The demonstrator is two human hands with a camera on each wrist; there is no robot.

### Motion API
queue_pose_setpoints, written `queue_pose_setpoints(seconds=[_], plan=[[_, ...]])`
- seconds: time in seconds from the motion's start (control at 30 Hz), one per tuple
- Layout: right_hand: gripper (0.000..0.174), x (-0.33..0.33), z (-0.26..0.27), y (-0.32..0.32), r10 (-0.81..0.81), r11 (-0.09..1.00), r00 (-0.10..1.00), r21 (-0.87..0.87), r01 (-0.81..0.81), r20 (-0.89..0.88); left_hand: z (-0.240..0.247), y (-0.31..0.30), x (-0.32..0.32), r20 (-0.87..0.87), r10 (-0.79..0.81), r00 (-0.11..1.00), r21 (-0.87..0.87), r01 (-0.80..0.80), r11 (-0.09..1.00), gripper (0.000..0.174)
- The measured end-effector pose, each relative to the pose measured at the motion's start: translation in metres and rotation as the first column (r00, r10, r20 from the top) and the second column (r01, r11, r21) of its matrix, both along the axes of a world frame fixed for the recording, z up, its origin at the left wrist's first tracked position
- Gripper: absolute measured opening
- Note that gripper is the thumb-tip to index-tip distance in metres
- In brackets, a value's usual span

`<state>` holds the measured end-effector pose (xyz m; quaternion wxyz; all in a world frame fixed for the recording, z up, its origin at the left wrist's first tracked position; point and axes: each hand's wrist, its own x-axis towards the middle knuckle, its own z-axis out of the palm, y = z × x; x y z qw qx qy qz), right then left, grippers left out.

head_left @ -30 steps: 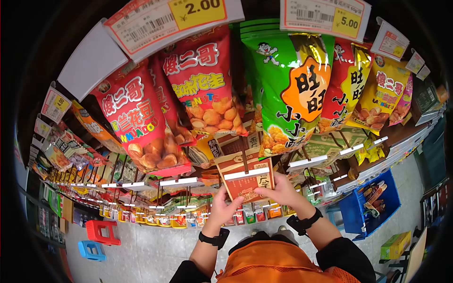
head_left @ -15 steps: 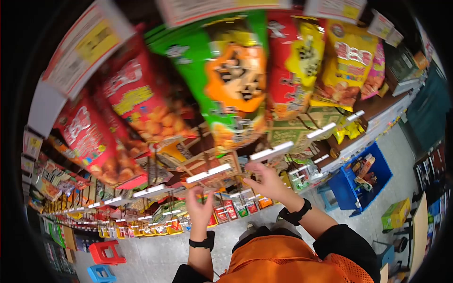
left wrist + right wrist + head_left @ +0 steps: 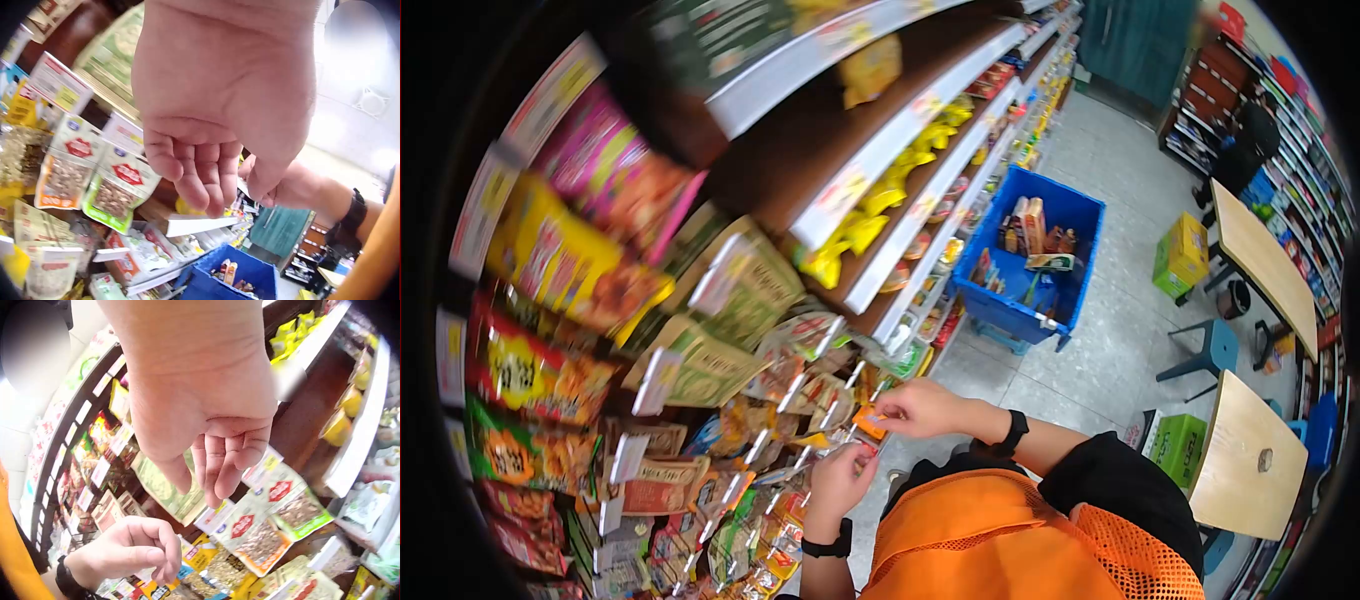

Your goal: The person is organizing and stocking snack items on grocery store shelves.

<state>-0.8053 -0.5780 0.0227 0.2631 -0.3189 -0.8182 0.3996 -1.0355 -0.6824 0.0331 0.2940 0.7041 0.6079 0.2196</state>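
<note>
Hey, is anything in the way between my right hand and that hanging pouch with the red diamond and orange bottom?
Nothing visible blocks it: in the right wrist view, the front of the pouch shows uncovered beyond your right hand. A price tag sits by its top edge, and your left hand is off to the side.

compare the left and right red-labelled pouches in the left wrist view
The left pouch ends in an orange band, the right pouch in a green one. The left pouch looks farther from the left hand, the right pouch nearer. Both have red labels and pale tops.
</note>
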Motion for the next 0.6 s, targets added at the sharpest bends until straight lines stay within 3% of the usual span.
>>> queue_pose_setpoints(seconds=[0.07, 0.2, 0.3, 0.43, 0.6], plan=[[0.024, 0.064, -0.011, 0.005, -0.101, 0.991, 0.993, -0.080, 0.106, 0.061, -0.006, 0.027, 0.053, -0.010, -0.188, 0.982, 0.002, 0.188, 0.982, 0.025], [0.024, 0.181, -0.041, 0.000, -0.263, 0.957, 0.963, -0.114, 0.269, 0.065, 0.004, 0.067, 0.156, -0.032, -0.354, 0.935, -0.004, 0.354, 0.935, 0.027], [0.022, 0.243, -0.057, -0.003, -0.336, 0.923, 0.917, -0.119, 0.367, 0.215, 0.006, 0.086, 0.209, -0.031, -0.443, 0.896, -0.018, 0.443, 0.897, 0.029], [0.021, 0.286, -0.074, 0.000, -0.333, 0.894, 0.902, -0.212, 0.395, 0.275, -0.002, 0.103, 0.244, -0.032, -0.470, 0.882, -0.059, 0.468, 0.882, 0.029], [0.020, 0.286, -0.092, 0.031, -0.358, 0.865, 0.891, -0.260, 0.430, 0.279, -0.023, 0.123, 0.251, -0.013, -0.484, 0.875, -0.165, 0.475, 0.864, 0.029]])
